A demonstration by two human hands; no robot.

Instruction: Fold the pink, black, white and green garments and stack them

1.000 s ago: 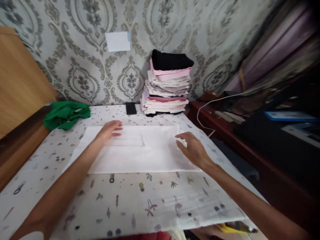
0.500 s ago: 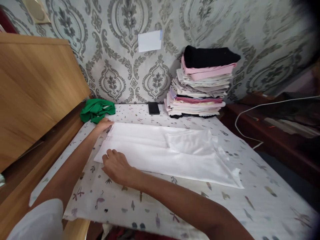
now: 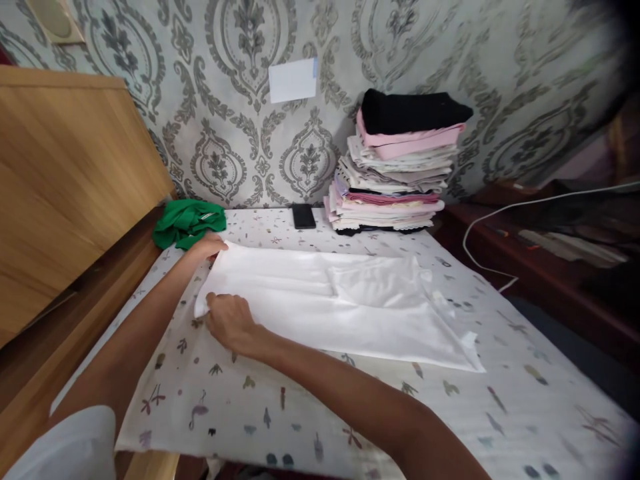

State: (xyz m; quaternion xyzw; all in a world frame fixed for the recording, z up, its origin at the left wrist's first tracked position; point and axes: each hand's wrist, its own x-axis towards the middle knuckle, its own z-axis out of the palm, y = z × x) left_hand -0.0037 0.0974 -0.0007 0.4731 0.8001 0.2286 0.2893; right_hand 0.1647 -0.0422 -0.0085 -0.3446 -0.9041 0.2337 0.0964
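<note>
A white shirt point(image 3: 300, 283) lies flat, folded into a long strip across the patterned cloth, with a sleeve-like flap on top toward its right end. At the far left corner of the strip, my left hand point(image 3: 210, 245) is closed on the fabric. My right hand point(image 3: 231, 321) pinches the near left corner, knuckles up, its fingertips partly hidden. The shirt's left edge runs between the two hands. Close behind my left hand sits a crumpled green garment point(image 3: 187, 223).
A tall stack of folded clothes point(image 3: 395, 170) stands against the wall at the back right. A black phone point(image 3: 303, 216) lies left of it. A wooden panel point(image 3: 75, 180) rises on the left. A white cable point(image 3: 480, 223) hangs at the right.
My right hand has drawn the near left corner slightly upward and inward, so the left edge looks straighter. My left hand keeps its hold on the far corner. The view has shifted slightly.
</note>
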